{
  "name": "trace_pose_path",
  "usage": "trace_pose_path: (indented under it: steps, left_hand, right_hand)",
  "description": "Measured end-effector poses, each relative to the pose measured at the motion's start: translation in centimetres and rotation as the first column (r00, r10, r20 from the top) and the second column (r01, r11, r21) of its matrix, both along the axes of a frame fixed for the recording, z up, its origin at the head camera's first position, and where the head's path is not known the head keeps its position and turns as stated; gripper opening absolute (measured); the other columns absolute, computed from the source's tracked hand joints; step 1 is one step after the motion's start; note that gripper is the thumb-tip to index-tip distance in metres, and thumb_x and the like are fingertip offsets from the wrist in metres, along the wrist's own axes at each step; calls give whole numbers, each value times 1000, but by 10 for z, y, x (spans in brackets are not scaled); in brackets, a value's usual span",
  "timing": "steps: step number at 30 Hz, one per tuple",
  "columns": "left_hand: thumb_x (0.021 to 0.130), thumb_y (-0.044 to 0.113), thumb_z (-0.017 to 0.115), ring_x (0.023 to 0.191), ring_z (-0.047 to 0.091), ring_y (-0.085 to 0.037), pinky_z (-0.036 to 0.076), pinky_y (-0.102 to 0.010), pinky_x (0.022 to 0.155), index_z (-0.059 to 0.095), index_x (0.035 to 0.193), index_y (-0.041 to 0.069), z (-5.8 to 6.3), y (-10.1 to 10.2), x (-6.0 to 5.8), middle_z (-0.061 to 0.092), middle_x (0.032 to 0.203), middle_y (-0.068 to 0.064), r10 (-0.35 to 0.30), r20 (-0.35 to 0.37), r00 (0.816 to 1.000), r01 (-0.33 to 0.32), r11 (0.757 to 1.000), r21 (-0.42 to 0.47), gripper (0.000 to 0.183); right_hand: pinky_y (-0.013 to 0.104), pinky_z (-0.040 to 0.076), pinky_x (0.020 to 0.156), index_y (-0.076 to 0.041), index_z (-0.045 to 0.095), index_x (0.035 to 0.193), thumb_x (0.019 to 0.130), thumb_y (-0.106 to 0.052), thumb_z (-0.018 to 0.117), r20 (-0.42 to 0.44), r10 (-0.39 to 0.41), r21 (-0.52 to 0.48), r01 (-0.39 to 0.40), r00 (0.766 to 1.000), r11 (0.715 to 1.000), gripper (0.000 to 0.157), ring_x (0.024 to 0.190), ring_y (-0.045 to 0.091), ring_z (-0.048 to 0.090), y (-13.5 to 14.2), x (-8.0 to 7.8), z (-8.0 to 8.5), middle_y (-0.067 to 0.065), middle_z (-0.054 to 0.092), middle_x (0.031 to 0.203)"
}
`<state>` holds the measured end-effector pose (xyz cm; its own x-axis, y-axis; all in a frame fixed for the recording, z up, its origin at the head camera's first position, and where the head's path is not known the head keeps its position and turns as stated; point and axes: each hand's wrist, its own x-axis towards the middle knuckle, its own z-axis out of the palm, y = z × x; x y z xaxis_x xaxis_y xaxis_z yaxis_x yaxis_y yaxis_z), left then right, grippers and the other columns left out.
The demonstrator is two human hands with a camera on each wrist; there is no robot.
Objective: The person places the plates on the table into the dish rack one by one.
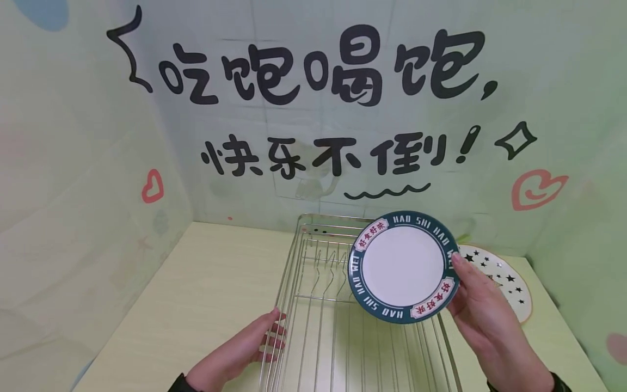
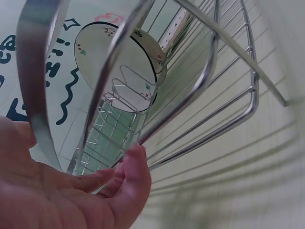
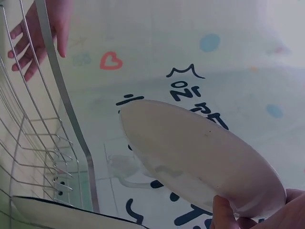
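Note:
My right hand point(image 1: 485, 313) pinches a round plate point(image 1: 403, 267) by its right edge, thumb on the front and fingers behind. The plate has a white centre and a dark teal rim with lettering; it is tilted up over the wire dish rack point(image 1: 323, 298). Its plain white underside shows in the right wrist view. At the rack's left side, my left hand point(image 1: 247, 345) holds the metal frame, with the side rail between thumb and fingers. Flower-marked dishes with a dark-edged front plate point(image 2: 112, 59) stand behind the divider wires in the left wrist view.
A white plate with black stars point(image 1: 509, 288) lies to the right of the rack, partly behind my right hand. The pale tabletop point(image 1: 186, 288) extends left of the rack. A wall sheet point(image 1: 294, 120) with large black characters rises behind.

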<state>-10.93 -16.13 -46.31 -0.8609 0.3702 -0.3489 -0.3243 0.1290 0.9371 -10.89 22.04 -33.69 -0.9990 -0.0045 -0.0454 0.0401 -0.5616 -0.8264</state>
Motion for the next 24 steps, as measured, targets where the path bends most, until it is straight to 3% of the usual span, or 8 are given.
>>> trace_pose_path:
  steps: [4, 7, 10, 13, 20, 24]
  left_hand:
    - [102, 57, 36, 93, 56, -28, 54, -44, 76, 35, 140, -11, -4, 2, 0, 51, 110, -19, 6, 4, 1000, -6, 1000, 6, 78]
    - [101, 59, 37, 89, 56, -27, 55, -42, 71, 36, 138, -12, -6, 3, 1, 52, 106, -17, 17, 20, 1000, -17, 1000, 11, 80]
    - [100, 61, 38, 87, 57, -27, 56, -43, 69, 36, 139, -11, -7, 4, 2, 52, 104, -15, 25, 32, 999, -26, 999, 20, 82]
    - [101, 59, 37, 84, 58, -26, 57, -43, 67, 36, 139, -11, -8, 5, 2, 54, 102, -14, 20, 33, 999, -21, 1000, 23, 80]
    - [99, 63, 35, 81, 60, -23, 56, -40, 64, 33, 142, -12, -9, 5, 0, 58, 95, -14, -4, 30, 1000, 3, 1000, 23, 86]
    - [97, 66, 36, 81, 59, -24, 56, -43, 66, 32, 142, -12, -11, 5, 2, 56, 96, -15, -1, 41, 999, 0, 1000, 31, 91]
  right_hand:
    - [22, 52, 74, -16, 74, 114, 102, -22, 55, -41, -3, 71, 6, 999, 997, 23, 88, 12, 59, 5, -12, 17, 1, 66, 101]
    - [22, 50, 79, -16, 66, 128, 98, -30, 60, -29, 6, 162, -1, 1000, 987, 34, 97, 15, 52, 6, -19, 28, 1, 59, 110]
    - [21, 47, 85, -13, 49, 143, 95, -41, 61, 16, 32, 299, -35, 999, 954, 56, 109, 18, 45, 4, -25, 39, 2, 48, 121]
    - [22, 44, 90, -8, 38, 146, 94, -48, 60, 52, 50, 410, -67, 997, 910, 69, 115, 20, 43, -1, -31, 47, 4, 42, 125]
    - [25, 43, 94, -3, 43, 141, 96, -52, 54, 14, 66, 573, -62, 998, 817, 67, 112, 22, 46, -11, -52, 56, 8, 45, 123]
    - [25, 45, 91, 1, 47, 137, 97, -47, 56, 19, 33, 581, -38, 999, 813, 64, 105, 20, 48, -18, -62, 57, 6, 48, 115]
